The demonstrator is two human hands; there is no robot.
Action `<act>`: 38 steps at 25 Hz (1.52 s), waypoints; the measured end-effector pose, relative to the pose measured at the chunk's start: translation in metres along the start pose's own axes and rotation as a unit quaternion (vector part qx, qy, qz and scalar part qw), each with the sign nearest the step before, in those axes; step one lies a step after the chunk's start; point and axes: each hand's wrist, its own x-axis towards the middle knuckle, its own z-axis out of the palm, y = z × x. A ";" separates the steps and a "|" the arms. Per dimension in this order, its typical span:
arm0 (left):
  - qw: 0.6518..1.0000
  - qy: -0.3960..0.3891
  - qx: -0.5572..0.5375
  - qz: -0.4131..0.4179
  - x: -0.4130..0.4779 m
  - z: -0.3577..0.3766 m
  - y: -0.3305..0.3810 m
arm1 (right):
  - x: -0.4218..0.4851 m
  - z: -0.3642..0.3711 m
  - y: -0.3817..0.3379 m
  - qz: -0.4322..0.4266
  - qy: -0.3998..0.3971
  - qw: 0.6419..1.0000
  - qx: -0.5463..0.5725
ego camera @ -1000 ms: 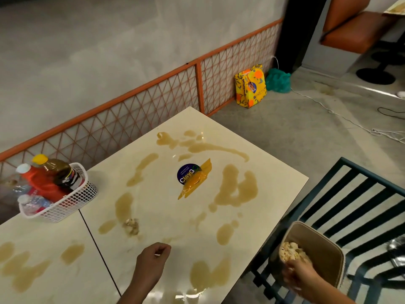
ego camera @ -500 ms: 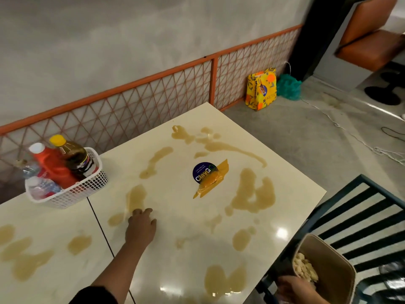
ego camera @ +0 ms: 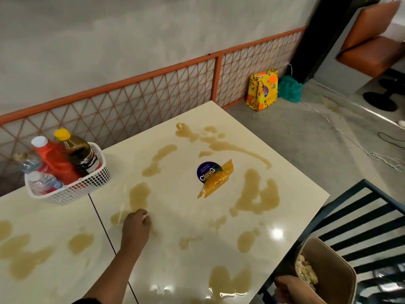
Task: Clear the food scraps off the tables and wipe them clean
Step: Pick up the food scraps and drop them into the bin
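Note:
Two cream tables (ego camera: 175, 216) stand pushed together, streaked with brown spills (ego camera: 256, 196). My left hand (ego camera: 137, 224) rests on the right table beside a spill, fingers curled into a fist over a small pale food scrap (ego camera: 144, 214), of which only a bit shows. My right hand (ego camera: 293, 289) grips the near rim of a beige bin (ego camera: 335, 273) held beyond the table's right edge. Pale food scraps (ego camera: 305, 270) lie inside the bin.
A white basket (ego camera: 72, 187) of bottles sits at the back across the table seam. A round sticker with yellow tape (ego camera: 211, 176) lies mid-table. A dark slatted chair (ego camera: 361, 218) stands to the right. A yellow bag (ego camera: 262, 89) leans on the orange fence.
My left hand reached forward to the scrap beside the spill, covered it, then curled into a fist over it. The right hand has kept its hold on the bin.

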 end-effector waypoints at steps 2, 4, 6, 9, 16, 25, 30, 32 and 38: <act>0.993 0.010 -0.111 -0.036 -0.018 -0.012 0.015 | -0.016 0.011 -0.011 -0.008 -0.028 0.998 -0.056; 0.970 -0.014 -0.226 -0.087 -0.039 -0.018 0.031 | -0.032 0.013 -0.035 -0.006 -0.037 0.992 -0.121; 0.941 -0.058 -0.316 -0.107 -0.063 -0.015 0.049 | -0.054 0.025 -0.059 -0.103 -0.065 0.968 -0.219; 0.908 -0.129 -0.382 -0.114 -0.103 0.004 0.083 | -0.067 0.049 -0.091 -0.103 -0.121 0.980 -0.118; 0.908 -0.287 -0.304 0.028 -0.183 0.048 0.168 | -0.094 0.076 -0.104 -0.175 -0.189 0.949 0.182; 0.924 -0.254 -0.284 0.029 -0.225 0.058 0.182 | -0.081 0.039 -0.062 -0.227 -0.125 0.941 0.217; 0.919 -0.177 -0.349 -0.047 -0.251 0.065 0.196 | -0.075 -0.003 -0.040 -0.225 -0.124 0.939 0.230; 0.911 -0.166 -0.369 -0.077 -0.262 0.068 0.200 | -0.069 -0.016 -0.029 -0.221 -0.126 0.936 0.242; 0.904 -0.156 -0.378 -0.129 -0.308 0.080 0.207 | -0.071 -0.047 0.008 -0.160 -0.189 0.927 0.281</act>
